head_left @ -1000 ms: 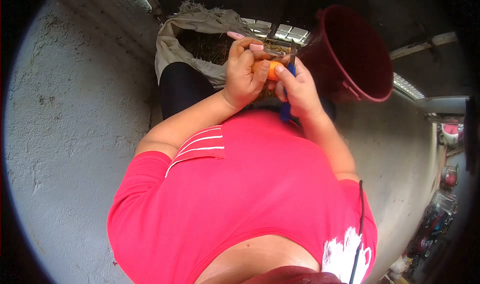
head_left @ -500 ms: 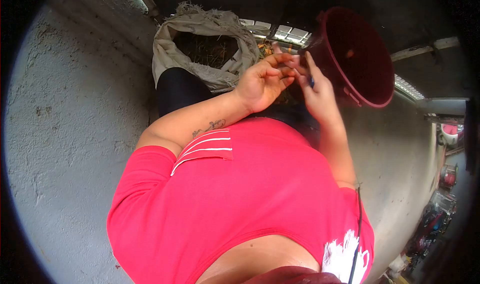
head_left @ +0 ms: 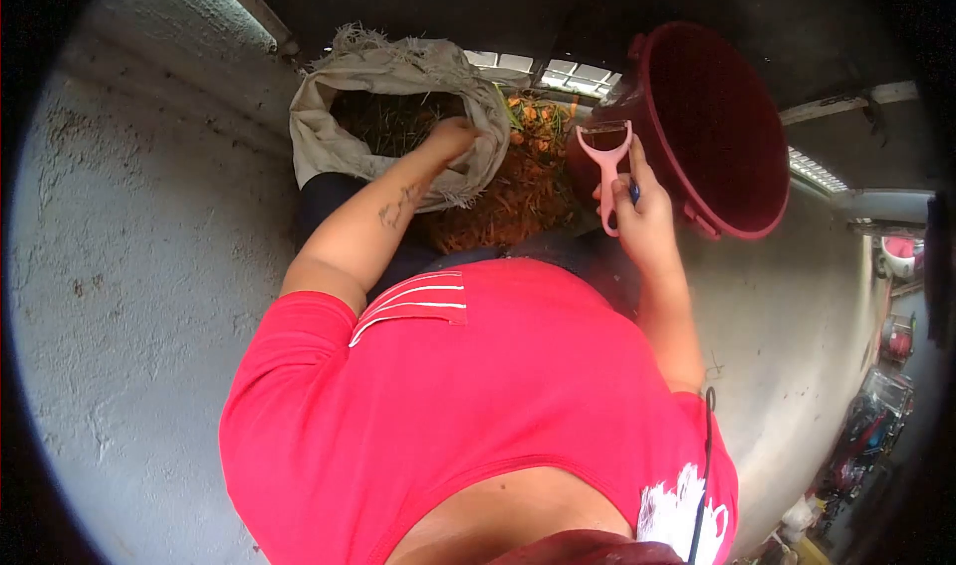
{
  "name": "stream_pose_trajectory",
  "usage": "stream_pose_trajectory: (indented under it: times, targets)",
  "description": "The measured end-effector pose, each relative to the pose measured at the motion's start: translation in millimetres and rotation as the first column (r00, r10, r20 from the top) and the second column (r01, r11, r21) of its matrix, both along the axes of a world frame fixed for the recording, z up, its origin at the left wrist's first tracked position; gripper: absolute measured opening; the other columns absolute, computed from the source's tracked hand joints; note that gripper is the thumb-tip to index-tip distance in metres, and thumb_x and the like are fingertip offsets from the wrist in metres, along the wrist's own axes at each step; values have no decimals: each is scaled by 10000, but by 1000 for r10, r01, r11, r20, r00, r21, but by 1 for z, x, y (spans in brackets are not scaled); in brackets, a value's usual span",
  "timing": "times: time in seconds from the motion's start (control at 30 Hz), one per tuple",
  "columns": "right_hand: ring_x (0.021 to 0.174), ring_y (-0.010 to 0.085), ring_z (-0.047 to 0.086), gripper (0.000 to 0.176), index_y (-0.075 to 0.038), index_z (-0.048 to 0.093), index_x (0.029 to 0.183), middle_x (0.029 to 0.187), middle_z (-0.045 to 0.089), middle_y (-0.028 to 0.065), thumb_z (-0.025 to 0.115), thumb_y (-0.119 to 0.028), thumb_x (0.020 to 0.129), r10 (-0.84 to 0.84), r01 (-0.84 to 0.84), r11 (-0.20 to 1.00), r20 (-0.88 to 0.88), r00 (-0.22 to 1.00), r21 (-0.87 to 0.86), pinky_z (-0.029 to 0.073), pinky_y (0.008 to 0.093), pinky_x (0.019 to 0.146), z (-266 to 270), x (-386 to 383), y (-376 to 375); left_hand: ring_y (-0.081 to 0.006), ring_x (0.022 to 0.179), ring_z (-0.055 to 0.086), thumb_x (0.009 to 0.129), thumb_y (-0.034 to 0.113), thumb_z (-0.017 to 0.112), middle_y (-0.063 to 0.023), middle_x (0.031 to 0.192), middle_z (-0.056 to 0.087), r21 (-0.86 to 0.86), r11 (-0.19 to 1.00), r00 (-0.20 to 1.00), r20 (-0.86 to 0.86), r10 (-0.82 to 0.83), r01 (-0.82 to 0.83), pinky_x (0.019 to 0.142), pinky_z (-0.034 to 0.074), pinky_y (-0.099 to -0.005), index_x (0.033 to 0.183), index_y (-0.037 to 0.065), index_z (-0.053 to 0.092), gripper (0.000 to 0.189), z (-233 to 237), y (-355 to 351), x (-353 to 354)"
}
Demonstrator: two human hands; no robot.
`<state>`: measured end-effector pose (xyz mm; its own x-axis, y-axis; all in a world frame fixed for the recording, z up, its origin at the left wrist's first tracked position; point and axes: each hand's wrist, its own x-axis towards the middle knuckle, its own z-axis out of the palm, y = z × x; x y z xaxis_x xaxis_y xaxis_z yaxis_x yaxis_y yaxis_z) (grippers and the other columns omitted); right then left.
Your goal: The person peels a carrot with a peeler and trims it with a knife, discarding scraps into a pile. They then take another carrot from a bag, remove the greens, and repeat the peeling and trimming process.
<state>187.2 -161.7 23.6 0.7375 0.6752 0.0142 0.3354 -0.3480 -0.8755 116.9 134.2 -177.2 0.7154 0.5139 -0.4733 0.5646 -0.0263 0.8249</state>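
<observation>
Beside a grey wall (head_left: 129, 217), the left grip (head_left: 451, 140) is at the sack's (head_left: 319, 132) mouth, its hold unclear. To its right, the right grip (head_left: 645, 207) clasps a pink peeler (head_left: 608, 172) beside something blue (head_left: 634, 193); that crowding could let the peeler slip onto orange scraps (head_left: 518, 202) between the grips.

Sack (head_left: 311, 132) left, bucket (head_left: 722, 137) right — peelings (head_left: 518, 202) lie between them — with the peeler (head_left: 609, 174) (in the right hand (head_left: 643, 209)) left of the bucket's mouth.
</observation>
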Motion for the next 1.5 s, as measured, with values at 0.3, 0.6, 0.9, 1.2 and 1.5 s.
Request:
stream_pose_trajectory:
  times: [0.3,0.6,0.9,1.2,1.5]
  targets:
    - [622,103,575,598,-21,268,1494,755,636,66,462,22,931,-107,107,994,-11,994,22,485,251,584,-4,21,-1,-355,1206,554,856,301,519,-226,1243,600,218,807,691,-661,-292,549,985,447,-486,1161,37,674,432,-170,64,-19]
    - [590,105,560,602,-23,250,1498,741,627,65,469,3,938,-79,78,996,-29,996,-47,466,246,537,-5,26,16,-417,1333,369,845,284,545,-191,1461,399,195,412,436,-630,-642,890,1026,365,-557,1328,55,539,535,-117,2,-8]
    - [631,148,586,589,-42,289,1485,750,623,113,475,-7,927,-68,75,996,116,991,-52,481,266,646,0,28,18,-389,1009,623,825,288,617,-246,1092,644,251,835,857,-316,-407,489,861,493,-430,1137,-9,619,431,-155,27,25]
    - [645,156,587,592,-44,298,1480,757,623,126,475,4,917,-54,58,997,80,995,-47,478,264,662,1,25,15,-417,1042,612,799,339,654,-259,1122,638,164,947,960,-76,-268,277,881,488,-450,1132,26,639,458,-168,26,-4]
    - [633,124,577,610,-27,288,1483,749,625,92,467,38,904,-69,68,998,80,994,13,475,245,642,11,11,-3,-411,920,642,850,389,644,-234,941,675,504,864,986,-140,91,-8,812,494,-465,939,23,709,382,-148,46,-34]
